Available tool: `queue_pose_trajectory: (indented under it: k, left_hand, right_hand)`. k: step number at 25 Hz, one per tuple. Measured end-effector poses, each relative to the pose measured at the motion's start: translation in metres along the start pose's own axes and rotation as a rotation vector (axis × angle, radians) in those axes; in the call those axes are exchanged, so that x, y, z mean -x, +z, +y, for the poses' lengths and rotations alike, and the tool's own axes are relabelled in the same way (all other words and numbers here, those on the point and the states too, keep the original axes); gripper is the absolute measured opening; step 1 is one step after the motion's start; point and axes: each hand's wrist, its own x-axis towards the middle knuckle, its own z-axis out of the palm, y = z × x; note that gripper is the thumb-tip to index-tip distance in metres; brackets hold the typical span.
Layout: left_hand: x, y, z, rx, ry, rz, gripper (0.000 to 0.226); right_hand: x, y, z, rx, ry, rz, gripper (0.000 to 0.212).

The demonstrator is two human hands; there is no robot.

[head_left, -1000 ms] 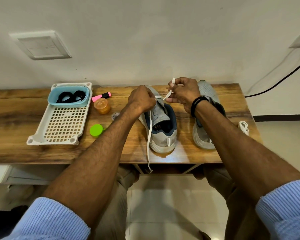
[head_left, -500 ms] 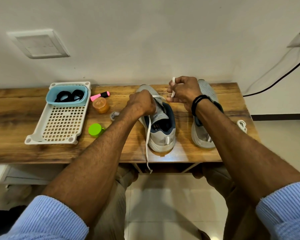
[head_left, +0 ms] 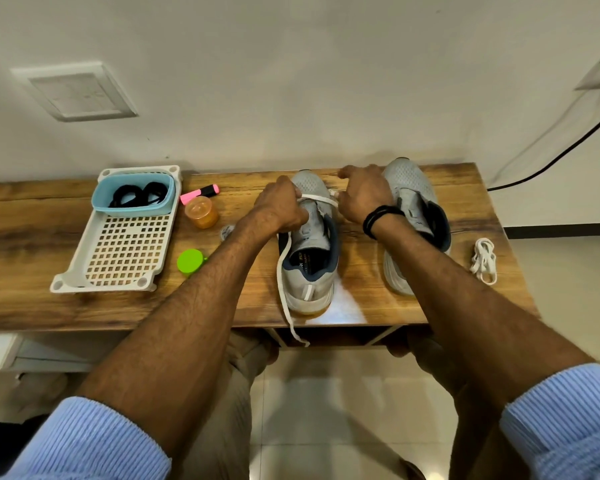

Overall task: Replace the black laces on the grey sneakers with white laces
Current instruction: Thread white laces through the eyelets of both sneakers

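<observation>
Wood-grain table (head_left: pixel 32 237), and on it the two grey sneakers with their toes to the wall. The left hand (head_left: pixel 279 211) and right hand (head_left: pixel 364 199) sit apart over the toe end of the nearer sneaker (head_left: pixel 309 258), each closed on the white lace (head_left: pixel 317 199), which runs taut between them across the eyelets. From the left hand the lace's long tail drops along the shoe's side and hangs over the table's near edge.

There is print on the insole of this sneaker, too small to read; I can make out no other writing.

The second sneaker (head_left: pixel 413 192) stands just beyond the right wrist, which wears a black band (head_left: pixel 381 216). Outward of the right forearm, close to the table's end, lies a bundled spare white lace (head_left: pixel 484 259). A strip of bare wood shows between the shoes, under the right wrist.

Outward of the left hand stand an orange jar (head_left: pixel 201 212), a pink highlighter (head_left: pixel 200 194) and a green lid (head_left: pixel 190 260); farther out, a white perforated tray (head_left: pixel 118 258) carries a blue tub (head_left: pixel 132 211) with the black laces (head_left: pixel 139 195) coiled inside.
</observation>
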Motion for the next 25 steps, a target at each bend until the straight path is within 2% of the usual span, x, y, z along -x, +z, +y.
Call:
queue_pose_trajectory:
  k: [3, 5, 7, 9, 12, 17, 19, 21, 23, 25]
  left_hand:
    - [-0.002, 0.001, -0.004, 0.06, -0.051, 0.045, 0.053]
    - [-0.002, 0.002, -0.005, 0.067, -0.075, 0.07, 0.054]
    - [-0.004, 0.002, -0.008, 0.069, -0.08, 0.106, 0.05]
    - [-0.006, 0.002, -0.012, 0.066, -0.092, 0.126, 0.04]
    - [-0.008, 0.004, -0.015, 0.109, -0.127, 0.118, 0.023]
    - [-0.008, 0.005, -0.014, 0.054, -0.162, 0.186, 0.024]
    - [-0.006, 0.004, -0.014, 0.027, -0.153, 0.192, 0.023]
    - [-0.005, 0.003, -0.016, -0.017, -0.131, 0.204, 0.025]
    - [-0.004, 0.002, -0.013, -0.03, -0.033, 0.245, 0.034]
    - [-0.004, 0.001, -0.008, 0.036, 0.123, 0.273, 0.039]
  right_hand:
    - [0.002, 0.011, -0.009, -0.101, -0.246, -0.025, 0.037]
    - [0.002, 0.015, -0.016, -0.135, -0.232, -0.084, 0.041]
    - [0.0, 0.017, -0.021, -0.145, -0.188, -0.093, 0.034]
    - [0.0, 0.017, -0.025, -0.129, -0.142, -0.008, 0.023]
    - [0.0, 0.01, -0.029, -0.149, -0.056, 0.156, 0.018]
    - [-0.002, -0.003, -0.025, -0.277, 0.088, 0.373, 0.009]
    - [-0.003, -0.005, -0.023, -0.279, 0.062, 0.268, 0.02]
    - [-0.004, -0.009, -0.021, -0.361, 0.028, 0.087, 0.033]
    - [-0.001, -0.014, -0.023, -0.5, -0.002, -0.088, 0.033]
    - [0.004, -0.018, -0.026, -0.557, -0.047, -0.185, 0.028]
